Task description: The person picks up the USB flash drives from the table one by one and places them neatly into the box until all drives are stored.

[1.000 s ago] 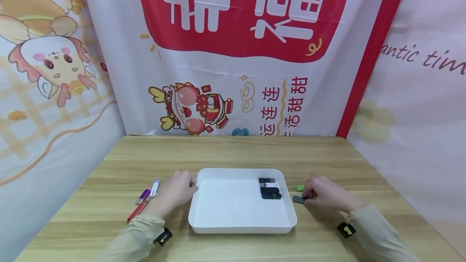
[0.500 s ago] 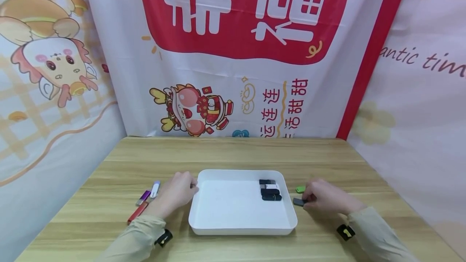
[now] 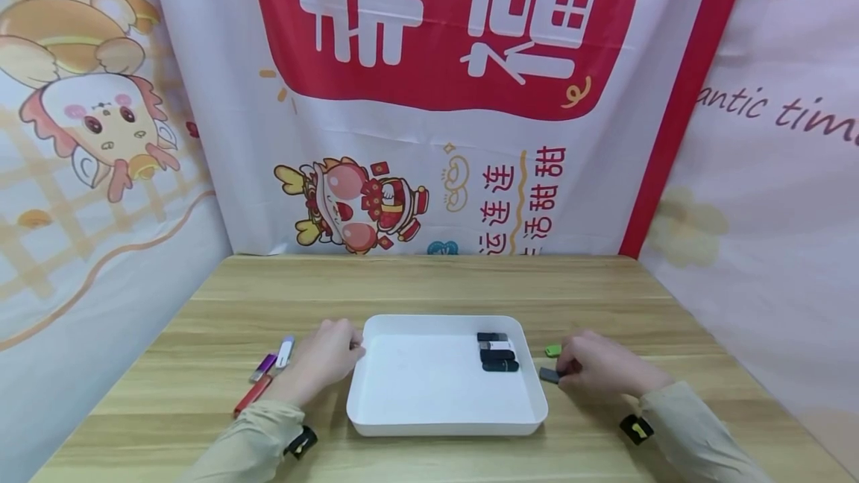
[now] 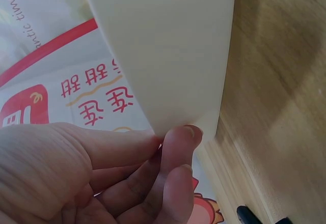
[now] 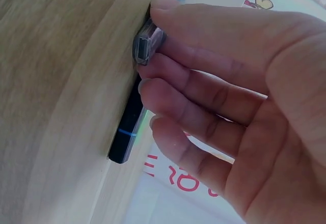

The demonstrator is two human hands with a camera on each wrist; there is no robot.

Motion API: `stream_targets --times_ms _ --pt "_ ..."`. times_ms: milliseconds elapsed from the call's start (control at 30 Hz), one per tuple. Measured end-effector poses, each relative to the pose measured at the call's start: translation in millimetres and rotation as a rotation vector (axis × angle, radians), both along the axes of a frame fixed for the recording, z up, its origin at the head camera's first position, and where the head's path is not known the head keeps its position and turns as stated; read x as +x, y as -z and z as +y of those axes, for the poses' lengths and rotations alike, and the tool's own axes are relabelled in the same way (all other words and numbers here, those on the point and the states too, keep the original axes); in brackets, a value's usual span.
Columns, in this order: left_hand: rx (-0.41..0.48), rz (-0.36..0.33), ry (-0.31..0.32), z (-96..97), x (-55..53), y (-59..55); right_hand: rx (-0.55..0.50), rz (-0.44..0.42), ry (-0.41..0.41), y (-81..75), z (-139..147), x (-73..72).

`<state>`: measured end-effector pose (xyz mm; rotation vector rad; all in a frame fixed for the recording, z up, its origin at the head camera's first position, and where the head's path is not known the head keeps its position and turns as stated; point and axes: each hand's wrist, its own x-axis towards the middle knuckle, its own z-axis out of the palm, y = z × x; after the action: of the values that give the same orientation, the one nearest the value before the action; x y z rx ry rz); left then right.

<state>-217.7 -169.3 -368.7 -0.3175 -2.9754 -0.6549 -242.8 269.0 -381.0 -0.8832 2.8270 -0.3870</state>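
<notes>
My left hand [image 3: 329, 352] pinches the left wall of a white rectangular tray [image 3: 446, 423] near its far corner. In the left wrist view, the thumb and index fingertip meet at the tray's rim [image 4: 204, 81]. To the right of the tray, my right hand [image 3: 600, 362] holds a dark grey USB flash drive [image 3: 549, 375] low over the table between thumb and fingers. The drive's clear cap end [image 5: 145, 48] faces the right wrist camera. Beyond those fingers lies a black drive with a blue stripe [image 5: 125, 132]. Several drives [image 3: 498, 355] form a column along the tray's right side.
A green flash drive [image 3: 552, 350] lies just beyond my right hand. Left of my left forearm are a white-and-lilac drive [image 3: 285, 351], a purple one [image 3: 263, 367] and a red one [image 3: 253, 395]. Printed cloths [image 3: 443, 125] hang behind and beside the wooden table [image 3: 429, 289].
The scene sits slightly lower in the head view. The grey drive and my right fingers have shifted a little toward the near side; my left hand stays at the tray.
</notes>
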Motion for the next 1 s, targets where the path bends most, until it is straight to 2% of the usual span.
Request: stream_targets --times_ms 300,533,767,1000 --pt "0.007 0.003 0.005 -1.0 1.4 1.5 -0.006 0.009 -0.008 1.5 -3 0.7" --pt "0.013 0.000 0.000 0.1 2.5 0.4 0.001 -0.002 0.031 1.8 -3 0.5" --pt "0.015 0.005 0.005 0.6 2.7 -0.7 0.005 0.061 0.037 -0.3 3 1.5" --pt "0.006 0.004 0.005 -0.3 1.9 -0.6 -0.007 0.061 0.072 -4.4 8 1.5"
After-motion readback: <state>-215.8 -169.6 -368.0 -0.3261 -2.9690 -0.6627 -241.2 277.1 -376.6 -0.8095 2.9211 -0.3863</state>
